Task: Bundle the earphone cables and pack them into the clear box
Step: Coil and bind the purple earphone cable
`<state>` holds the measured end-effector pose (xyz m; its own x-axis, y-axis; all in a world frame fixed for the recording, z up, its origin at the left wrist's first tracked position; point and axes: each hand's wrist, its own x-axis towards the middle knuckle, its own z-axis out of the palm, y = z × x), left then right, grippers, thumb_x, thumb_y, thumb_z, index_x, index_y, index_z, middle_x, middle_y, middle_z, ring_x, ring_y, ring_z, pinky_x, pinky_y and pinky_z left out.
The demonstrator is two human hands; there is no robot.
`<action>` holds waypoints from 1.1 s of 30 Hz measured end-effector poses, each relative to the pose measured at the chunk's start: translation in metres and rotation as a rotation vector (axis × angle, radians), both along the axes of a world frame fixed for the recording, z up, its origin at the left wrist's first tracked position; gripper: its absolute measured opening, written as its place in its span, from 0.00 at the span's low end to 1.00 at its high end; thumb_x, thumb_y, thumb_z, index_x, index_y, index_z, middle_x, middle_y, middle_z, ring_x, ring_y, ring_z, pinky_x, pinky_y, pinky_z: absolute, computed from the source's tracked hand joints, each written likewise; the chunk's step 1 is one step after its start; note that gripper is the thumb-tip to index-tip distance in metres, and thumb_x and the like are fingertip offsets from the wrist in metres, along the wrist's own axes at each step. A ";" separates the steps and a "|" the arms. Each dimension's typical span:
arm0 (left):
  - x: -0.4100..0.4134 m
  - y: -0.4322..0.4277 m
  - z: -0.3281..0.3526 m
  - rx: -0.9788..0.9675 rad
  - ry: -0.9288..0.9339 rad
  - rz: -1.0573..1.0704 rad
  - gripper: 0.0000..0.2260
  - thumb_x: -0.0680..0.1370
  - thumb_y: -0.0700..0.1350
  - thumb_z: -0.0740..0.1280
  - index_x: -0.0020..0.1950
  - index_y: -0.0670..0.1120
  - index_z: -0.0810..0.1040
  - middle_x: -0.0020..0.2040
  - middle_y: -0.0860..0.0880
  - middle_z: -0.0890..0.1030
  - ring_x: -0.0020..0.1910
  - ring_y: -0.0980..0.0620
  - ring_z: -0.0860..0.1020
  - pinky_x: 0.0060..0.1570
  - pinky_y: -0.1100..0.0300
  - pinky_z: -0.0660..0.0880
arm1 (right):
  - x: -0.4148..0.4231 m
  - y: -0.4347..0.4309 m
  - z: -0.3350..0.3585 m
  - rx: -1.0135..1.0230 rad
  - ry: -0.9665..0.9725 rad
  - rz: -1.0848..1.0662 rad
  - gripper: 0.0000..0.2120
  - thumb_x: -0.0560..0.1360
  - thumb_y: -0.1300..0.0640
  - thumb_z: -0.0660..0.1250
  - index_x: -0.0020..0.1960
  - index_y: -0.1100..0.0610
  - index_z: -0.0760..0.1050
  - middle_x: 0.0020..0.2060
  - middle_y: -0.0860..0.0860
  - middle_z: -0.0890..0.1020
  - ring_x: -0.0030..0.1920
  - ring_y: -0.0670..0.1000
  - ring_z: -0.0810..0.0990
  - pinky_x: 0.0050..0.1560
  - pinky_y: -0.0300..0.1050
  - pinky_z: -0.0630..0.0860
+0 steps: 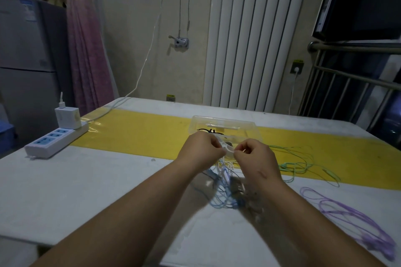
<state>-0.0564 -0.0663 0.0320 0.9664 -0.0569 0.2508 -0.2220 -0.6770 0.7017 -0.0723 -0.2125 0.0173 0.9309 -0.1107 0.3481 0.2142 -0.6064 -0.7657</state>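
Forearms outstretched, left hand (201, 149) and right hand (255, 155) close together, fingers (213, 142) pinched on a white cable (226, 149).

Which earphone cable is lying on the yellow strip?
The thin mint-green earphone cable. The lilac cable and the light-blue cable lie nearer, on the white tabletop.

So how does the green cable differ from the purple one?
The green cable sprawls mostly over the yellow strip; the purple cable lies on white tabletop, nearer the person. Green spreads wide; purple forms long narrow loops. Both lie loose, untouched, outside the clear box.
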 end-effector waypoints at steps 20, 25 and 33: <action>-0.015 -0.137 -0.010 0.162 0.113 -0.383 0.17 0.74 0.41 0.70 0.63 0.47 0.78 0.58 0.47 0.82 0.56 0.50 0.79 0.57 0.59 0.74 | -0.047 -0.134 0.001 -0.235 0.340 -0.250 0.13 0.70 0.54 0.68 0.53 0.50 0.82 0.53 0.50 0.84 0.54 0.54 0.80 0.55 0.47 0.76; -0.026 -0.163 -0.006 0.434 0.208 -0.553 0.28 0.76 0.45 0.68 0.75 0.49 0.64 0.71 0.47 0.71 0.67 0.48 0.71 0.61 0.61 0.68 | -0.067 -0.164 0.010 -0.499 0.562 -0.256 0.34 0.68 0.39 0.70 0.71 0.50 0.69 0.70 0.49 0.72 0.69 0.56 0.70 0.68 0.53 0.66; -0.023 -0.182 -0.019 0.618 0.188 -0.624 0.48 0.65 0.55 0.78 0.78 0.54 0.55 0.77 0.52 0.61 0.74 0.49 0.62 0.71 0.55 0.63 | -0.081 -0.179 0.001 -0.586 0.754 -0.272 0.32 0.56 0.45 0.79 0.54 0.54 0.73 0.49 0.51 0.80 0.48 0.56 0.80 0.44 0.49 0.80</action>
